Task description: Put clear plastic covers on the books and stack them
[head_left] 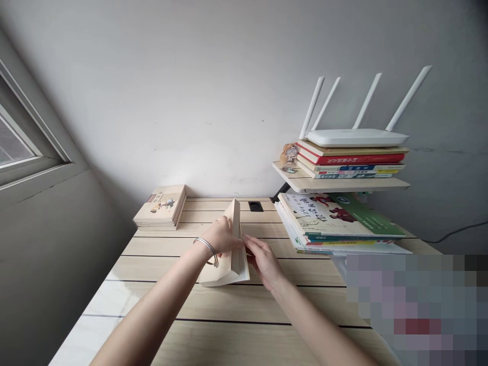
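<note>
A pale cream book [223,274] is partly open and tilted up off the middle of the wooden table. My left hand [221,236], with a silver bracelet at the wrist, grips the left side of the book, its thumb reaching across toward the raised pages. At the book's right edge my right hand [265,260] pinches the cover, with some fingertips hidden behind it. What is printed on the book's faces cannot be made out from here.
A stack of cream books [163,206] lies at the table's back left. Larger books [335,218] are piled at right, below a small shelf [343,183] bearing more books, a figurine [288,154] and a white router [356,137]. A black socket [255,206] sits near the wall.
</note>
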`<state>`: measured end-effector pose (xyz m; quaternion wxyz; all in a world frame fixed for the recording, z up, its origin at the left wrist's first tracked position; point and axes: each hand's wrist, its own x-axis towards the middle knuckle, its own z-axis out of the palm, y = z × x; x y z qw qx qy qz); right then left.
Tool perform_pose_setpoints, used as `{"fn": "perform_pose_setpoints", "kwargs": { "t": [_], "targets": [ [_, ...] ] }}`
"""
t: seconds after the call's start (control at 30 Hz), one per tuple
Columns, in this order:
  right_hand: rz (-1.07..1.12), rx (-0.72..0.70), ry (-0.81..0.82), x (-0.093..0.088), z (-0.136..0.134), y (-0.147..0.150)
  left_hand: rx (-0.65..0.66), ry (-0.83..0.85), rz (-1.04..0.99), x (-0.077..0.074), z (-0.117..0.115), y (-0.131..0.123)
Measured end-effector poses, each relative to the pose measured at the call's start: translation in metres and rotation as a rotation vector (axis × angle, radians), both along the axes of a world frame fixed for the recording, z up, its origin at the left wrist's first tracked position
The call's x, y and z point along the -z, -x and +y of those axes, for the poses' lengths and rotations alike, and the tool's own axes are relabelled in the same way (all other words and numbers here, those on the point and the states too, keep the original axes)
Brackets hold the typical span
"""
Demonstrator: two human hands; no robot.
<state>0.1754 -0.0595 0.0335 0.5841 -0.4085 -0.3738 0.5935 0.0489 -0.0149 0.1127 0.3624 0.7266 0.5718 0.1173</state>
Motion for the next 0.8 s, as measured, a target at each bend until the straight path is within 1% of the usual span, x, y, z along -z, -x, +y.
{"fn": "perform_pose_setpoints", "kwargs": {
  "t": [0.17,0.27,0.37,0.47,0.57,0.63,0.67,0.73,0.8],
  "targets": [
    [-0.024,0.016,0.011,-0.001,0.000,-0.001,-0.034,0.042,-0.052,-0.001,0.003,0.007],
    [-0.055,0.045,0.015,-0.001,0.001,-0.002,-0.057,0.071,-0.111,-0.004,0.002,0.015],
    [-0.114,0.066,0.002,0.003,0.002,-0.003,-0.088,0.090,-0.169,-0.009,0.001,0.025],
    [-0.152,0.098,-0.004,0.008,0.004,-0.005,-0.139,0.048,-0.186,-0.010,0.003,0.038],
    [-0.184,0.132,0.015,0.007,0.008,-0.012,-0.220,-0.057,-0.170,-0.008,0.007,0.053],
    [-0.253,0.152,0.017,0.003,0.014,-0.025,-0.300,-0.090,-0.182,-0.003,0.006,0.064],
    [-0.312,0.159,0.010,-0.001,0.018,-0.033,-0.342,-0.080,-0.222,0.001,0.004,0.068],
    [-0.482,0.151,-0.008,-0.006,0.028,-0.053,-0.426,-0.017,-0.387,0.013,-0.005,0.074],
    [-0.699,0.113,-0.001,-0.011,0.038,-0.072,-0.525,0.034,-0.597,0.032,-0.022,0.075]
  ]
}}
